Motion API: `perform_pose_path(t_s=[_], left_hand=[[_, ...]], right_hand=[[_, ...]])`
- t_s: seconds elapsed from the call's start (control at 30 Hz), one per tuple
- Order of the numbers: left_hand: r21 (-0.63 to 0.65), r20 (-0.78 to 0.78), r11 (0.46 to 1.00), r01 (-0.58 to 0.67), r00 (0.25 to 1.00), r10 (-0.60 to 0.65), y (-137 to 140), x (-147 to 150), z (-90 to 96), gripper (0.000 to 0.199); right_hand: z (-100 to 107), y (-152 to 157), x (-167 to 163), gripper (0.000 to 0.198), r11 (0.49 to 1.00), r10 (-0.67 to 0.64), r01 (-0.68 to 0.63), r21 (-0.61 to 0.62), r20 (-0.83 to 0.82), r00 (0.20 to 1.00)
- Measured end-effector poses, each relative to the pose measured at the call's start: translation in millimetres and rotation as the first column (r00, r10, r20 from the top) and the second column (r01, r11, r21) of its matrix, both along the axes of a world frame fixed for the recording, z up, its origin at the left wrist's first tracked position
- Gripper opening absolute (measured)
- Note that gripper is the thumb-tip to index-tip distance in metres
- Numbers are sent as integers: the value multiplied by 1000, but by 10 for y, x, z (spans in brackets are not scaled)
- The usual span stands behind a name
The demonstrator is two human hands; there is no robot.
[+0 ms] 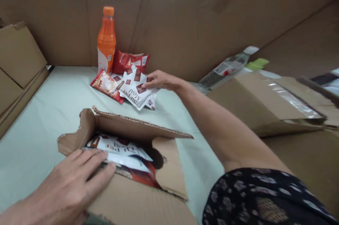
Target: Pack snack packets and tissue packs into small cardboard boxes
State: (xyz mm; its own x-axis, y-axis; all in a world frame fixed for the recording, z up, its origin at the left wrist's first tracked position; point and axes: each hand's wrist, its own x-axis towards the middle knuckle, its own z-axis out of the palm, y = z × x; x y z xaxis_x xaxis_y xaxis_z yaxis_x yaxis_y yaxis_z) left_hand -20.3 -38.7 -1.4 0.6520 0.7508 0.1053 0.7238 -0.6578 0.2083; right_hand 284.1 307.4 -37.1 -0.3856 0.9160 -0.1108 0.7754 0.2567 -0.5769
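Note:
My right hand [161,80] reaches across to a loose pile and pinches a white sachet [136,89] with brown squares and "Meal" lettering. Beneath that sachet lie more like it. A red snack packet [107,85] with a food picture touches the pile, and a plain red packet [129,61] lies behind. My left hand [71,179] rests over the near left rim of an opened cardboard box [169,172], its fingers stretched out against the packets inside. Another white sachet [122,147] shows within the box, above a red packet partly hidden by the wall.
An orange drink bottle [107,41] stands upright against the cardboard back wall [185,16]. Cardboard boxes [21,55] sit at the left. On the right, a clear plastic bottle [227,66] leans behind a taped box [265,98]. A pale green cloth [63,90] covers the surface.

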Motion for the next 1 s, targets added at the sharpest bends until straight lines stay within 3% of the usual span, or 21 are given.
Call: perform_pose_path(t_s=[0.07,0.13,0.2,0.3,0.37,0.4,0.47,0.57,0.63,0.67,0.77,0.9,1.0], left_hand=[[-2,19,1000,17,1000,-17,26,5,9,78],[-6,26,1000,29,999,-29,50,7,17,75],[-10,13,999,39,999,-39,77,14,50,73],[3,-25,999,41,999,-41,112,42,135,67],[3,-57,1000,26,998,-26,123,65,184,60],[0,-73,1000,15,997,-15,123,74,199,58],[-17,-98,1000,-5,995,3,113,84,206,58],[-21,-96,999,-30,995,28,91,72,174,61],[-10,-63,1000,-30,998,29,83,53,141,58],[-1,-40,1000,-25,999,25,84,42,125,55],[24,13,1000,-8,1000,8,95,19,84,48],[132,72,991,12,997,-22,39,-7,49,48],[328,196,944,-50,980,-16,-87,-67,31,46]], right_hand=[[207,-393,38,30,997,67,-61,47,-140,988],[460,-873,66,24,970,87,-18,244,-277,957],[715,-1399,86,19,878,80,118,465,-385,919],[990,-2134,88,18,674,127,252,695,-446,886],[1066,-2495,56,18,584,222,157,796,-343,913],[1072,-2622,27,18,564,286,59,824,-261,922],[1027,-2767,-56,24,570,393,-169,804,-85,916],[863,-2757,-241,37,703,400,-453,548,222,889],[733,-2659,-394,38,808,395,-518,280,394,830],[672,-2596,-473,39,835,418,-528,156,446,792],[541,-2402,-676,37,826,522,-557,-84,484,702],[508,-2278,-722,37,788,590,-597,-149,459,665],[545,-2343,-567,37,787,572,-617,24,347,743]])
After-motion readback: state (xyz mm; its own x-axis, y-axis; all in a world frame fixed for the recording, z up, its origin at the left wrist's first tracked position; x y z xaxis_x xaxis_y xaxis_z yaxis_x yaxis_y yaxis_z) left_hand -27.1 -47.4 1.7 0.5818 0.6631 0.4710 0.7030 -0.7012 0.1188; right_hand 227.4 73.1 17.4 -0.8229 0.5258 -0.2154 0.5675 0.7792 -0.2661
